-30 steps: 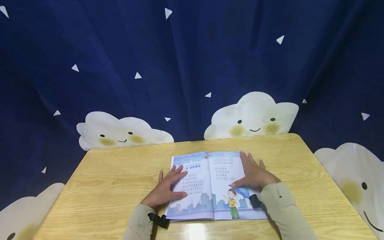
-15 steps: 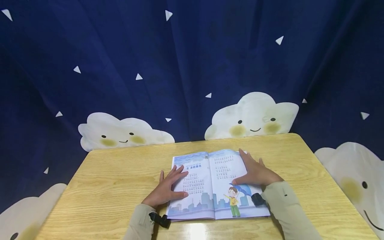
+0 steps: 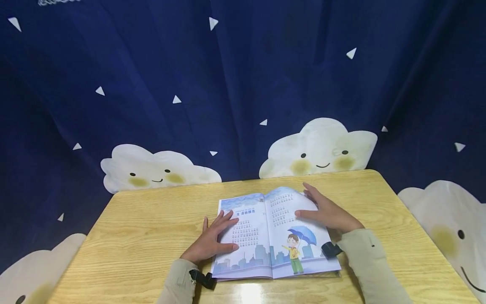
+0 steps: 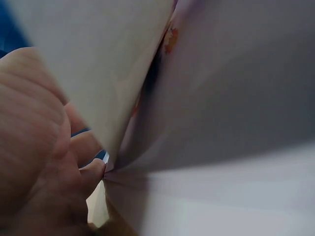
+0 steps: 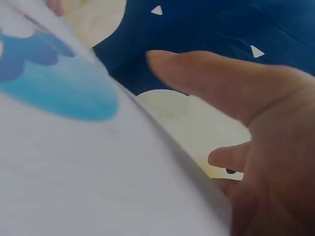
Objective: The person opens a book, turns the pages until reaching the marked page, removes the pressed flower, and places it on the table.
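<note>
A picture book (image 3: 248,236) lies open on the table, with printed text on both pages and a drawn child under a blue umbrella on the right one. My left hand (image 3: 209,241) rests spread on the left page's outer edge. At the upper right edge of the book is my right hand (image 3: 330,215), thumb stretched over the page and fingers near its far edge. The right page (image 3: 282,236) bulges up. In the right wrist view, the thumb (image 5: 206,78) looks straight and apart from the paper (image 5: 98,167). Blurred paper (image 4: 236,88) fills most of the left wrist view.
The wooden table (image 3: 152,228) extends around the book on all sides. Behind it hangs a dark blue curtain (image 3: 243,84) with white triangles and smiling clouds. A black strap mount (image 3: 203,278) sits on the left wrist, another (image 3: 331,250) by the right.
My right hand has shifted up and right, its thumb moving off the umbrella drawing. The right page has risen into a bulge. My left hand stays in place on the book.
</note>
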Available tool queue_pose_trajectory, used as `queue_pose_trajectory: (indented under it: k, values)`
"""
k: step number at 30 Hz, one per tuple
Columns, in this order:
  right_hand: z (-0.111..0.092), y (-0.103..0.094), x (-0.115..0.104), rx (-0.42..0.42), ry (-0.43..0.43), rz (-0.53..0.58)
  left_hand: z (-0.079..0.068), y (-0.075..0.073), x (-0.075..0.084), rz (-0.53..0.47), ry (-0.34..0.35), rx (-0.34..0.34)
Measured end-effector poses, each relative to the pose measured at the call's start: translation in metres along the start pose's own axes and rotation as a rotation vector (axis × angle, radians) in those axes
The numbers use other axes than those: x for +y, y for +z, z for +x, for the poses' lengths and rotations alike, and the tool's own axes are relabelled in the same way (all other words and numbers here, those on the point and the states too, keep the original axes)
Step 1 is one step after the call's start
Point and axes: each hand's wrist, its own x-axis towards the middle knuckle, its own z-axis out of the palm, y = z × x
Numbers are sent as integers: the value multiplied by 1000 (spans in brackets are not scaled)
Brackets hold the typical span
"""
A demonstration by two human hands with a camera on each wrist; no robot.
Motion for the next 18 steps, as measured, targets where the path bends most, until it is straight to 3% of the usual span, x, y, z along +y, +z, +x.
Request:
queue_pose_trajectory:
  k: [8,18]
  values:
    - [-2,-13,-1,52,-90,105,1,0,0,0,-8,-1]
    - [-3,-24,11,48,-114,259,0,0,0,-3,-9,-7]
